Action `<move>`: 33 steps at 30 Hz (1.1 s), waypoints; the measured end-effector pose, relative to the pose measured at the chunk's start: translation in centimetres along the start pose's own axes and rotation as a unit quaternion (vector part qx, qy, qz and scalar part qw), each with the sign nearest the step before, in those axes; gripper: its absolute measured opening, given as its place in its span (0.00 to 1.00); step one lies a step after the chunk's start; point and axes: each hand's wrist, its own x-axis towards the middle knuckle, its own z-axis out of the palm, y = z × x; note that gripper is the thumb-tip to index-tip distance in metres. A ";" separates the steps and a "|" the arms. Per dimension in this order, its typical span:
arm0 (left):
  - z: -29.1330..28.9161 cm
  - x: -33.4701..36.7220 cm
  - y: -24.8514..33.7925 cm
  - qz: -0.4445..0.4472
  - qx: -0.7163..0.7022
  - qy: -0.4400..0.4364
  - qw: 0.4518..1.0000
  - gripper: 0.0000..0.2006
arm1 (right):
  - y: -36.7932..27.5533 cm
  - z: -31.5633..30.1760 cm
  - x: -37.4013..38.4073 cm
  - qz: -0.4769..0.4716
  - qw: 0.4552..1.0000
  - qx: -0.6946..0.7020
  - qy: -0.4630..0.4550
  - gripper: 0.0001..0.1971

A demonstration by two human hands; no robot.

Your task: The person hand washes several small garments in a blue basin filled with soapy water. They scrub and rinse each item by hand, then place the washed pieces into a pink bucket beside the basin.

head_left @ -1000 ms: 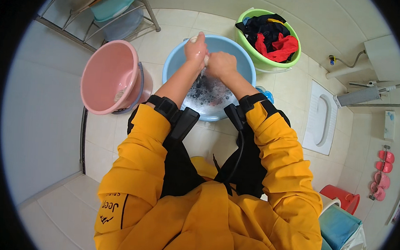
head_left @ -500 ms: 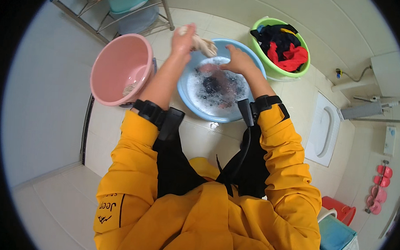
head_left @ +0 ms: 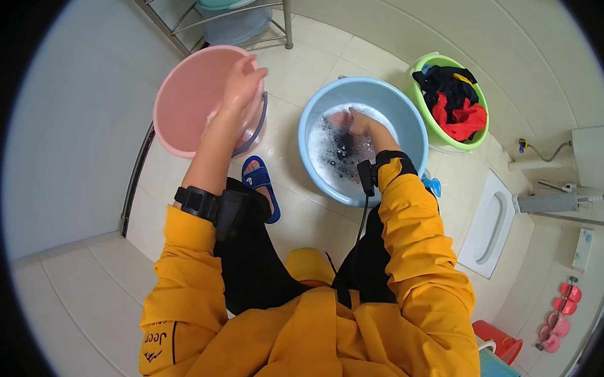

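Note:
My left hand (head_left: 242, 86) is over the right rim of the pink bucket (head_left: 185, 82), its fingers apart and no cloth seen in them. The forearm hides part of the bucket's inside; a small pale patch shows beside it. My right hand (head_left: 363, 124) reaches into the blue basin (head_left: 412, 126), its fingertips down in foamy water (head_left: 330, 159). What those fingers touch is hidden by suds and the hand itself. Dark and pinkish patches show in the water near them.
A green bucket (head_left: 481, 129) of dark and red clothes (head_left: 461, 118) stands right of the basin. A metal rack (head_left: 287, 19) stands at the far left. My foot in a blue slipper (head_left: 260, 180) is between bucket and basin. A squat toilet (head_left: 489, 223) lies at right.
My left hand has moved left from above the basin to the pink bucket, and the pale cloth it held is no longer seen in it. The right hand has dipped into the suds.

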 end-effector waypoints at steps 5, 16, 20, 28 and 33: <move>1.9 -0.8 1.7 -0.026 -0.041 -0.109 0.993 0.17 | 2.8 2.5 1.5 0.107 0.988 -0.084 -0.073 0.30; 9.6 -2.3 0.6 0.084 0.121 -0.387 0.910 0.23 | -7.6 -7.9 -7.3 0.096 0.984 0.122 -0.091 0.15; 12.8 -4.3 0.0 0.140 0.206 -0.486 0.838 0.23 | -9.2 -9.7 -13.0 -0.005 0.932 0.357 0.053 0.16; 16.2 -9.1 3.5 -0.041 0.036 -0.367 0.929 0.15 | -6.8 -10.2 -19.0 -0.005 0.884 0.432 0.181 0.12; 16.3 -10.0 5.4 -0.117 -0.151 -0.315 0.930 0.16 | -4.2 -9.0 -17.2 -0.073 0.886 0.421 0.182 0.06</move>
